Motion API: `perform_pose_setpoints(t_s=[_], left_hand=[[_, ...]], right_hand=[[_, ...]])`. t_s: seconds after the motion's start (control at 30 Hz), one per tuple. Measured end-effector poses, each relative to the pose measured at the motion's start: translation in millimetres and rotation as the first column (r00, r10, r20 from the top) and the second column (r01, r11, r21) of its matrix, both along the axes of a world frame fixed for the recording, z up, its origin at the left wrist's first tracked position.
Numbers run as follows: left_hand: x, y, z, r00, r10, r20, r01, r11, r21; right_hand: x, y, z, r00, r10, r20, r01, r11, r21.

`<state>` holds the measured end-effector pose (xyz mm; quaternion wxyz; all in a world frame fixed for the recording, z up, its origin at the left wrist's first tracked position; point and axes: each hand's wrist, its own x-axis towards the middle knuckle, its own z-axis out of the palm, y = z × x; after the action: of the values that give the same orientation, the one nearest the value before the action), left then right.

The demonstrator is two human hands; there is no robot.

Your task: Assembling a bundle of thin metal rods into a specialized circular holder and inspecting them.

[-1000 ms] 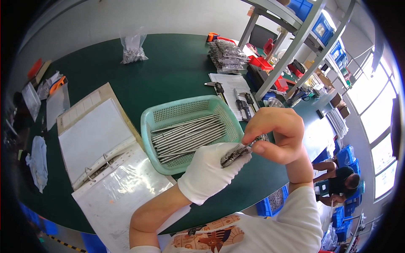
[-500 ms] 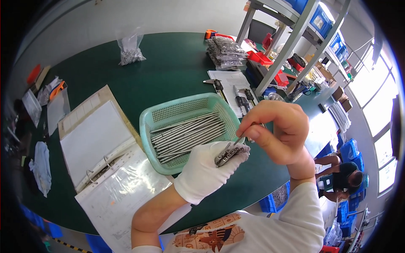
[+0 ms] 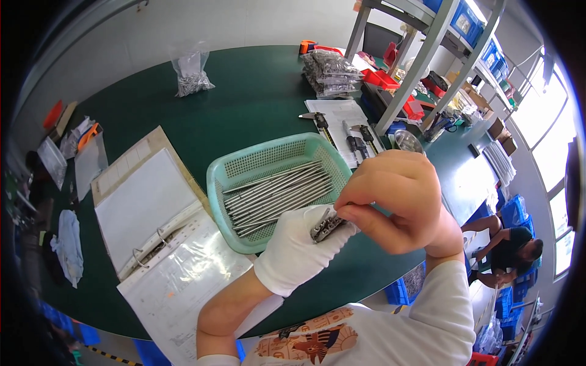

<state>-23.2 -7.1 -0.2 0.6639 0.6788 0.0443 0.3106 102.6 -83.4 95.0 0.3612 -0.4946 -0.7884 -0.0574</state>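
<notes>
the single view is a wide fisheye one from the person's head, worn as the left of two side-by-side cameras, facing down and forward over the green surface (image 3: 256, 79), its outer corners dark and straight edges bowed toward the rim. it sits close above the work, so the white shirt (image 3: 390, 335) fills the near edge, with the gloved left hand (image 3: 296, 247) and bare right hand (image 3: 394, 198) large in the middle. beyond them it takes in the mint basket (image 3: 220, 177), reaching to the pale wall (image 3: 232, 24) at the far side and the bright windows (image 3: 552, 137) on the right.
</notes>
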Motion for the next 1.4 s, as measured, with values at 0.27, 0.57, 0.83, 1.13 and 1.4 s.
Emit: perform_pose_setpoints(t_s=[0.27, 0.57, 0.83, 1.13, 1.4], left_hand=[[-3, 0, 6, 0.991, -0.035, -0.129, 0.032, 0.999, -0.026], [-1, 0, 3, 0.994, -0.009, -0.106, 0.013, 0.999, 0.044], [1, 1, 0, 1.0, 0.021, 0.004, -0.021, 0.999, 0.025], [-1, 2, 0, 0.999, 0.029, -0.045, -0.027, 0.999, 0.044], [0, 3, 1, 0.996, 0.091, -0.018, -0.089, 0.991, 0.101]], right_hand=[[0, 7, -4, 0.997, 0.069, -0.016, -0.069, 0.997, 0.015], [16, 17, -1, 0.981, 0.157, 0.109, -0.152, 0.987, -0.054], [15, 12, -3, 0.963, 0.104, 0.248, -0.109, 0.994, 0.008], [14, 16, -7, 0.964, 0.159, 0.213, -0.151, 0.987, -0.053], [13, 18, -12, 0.971, 0.144, 0.193, -0.145, 0.989, -0.008]])
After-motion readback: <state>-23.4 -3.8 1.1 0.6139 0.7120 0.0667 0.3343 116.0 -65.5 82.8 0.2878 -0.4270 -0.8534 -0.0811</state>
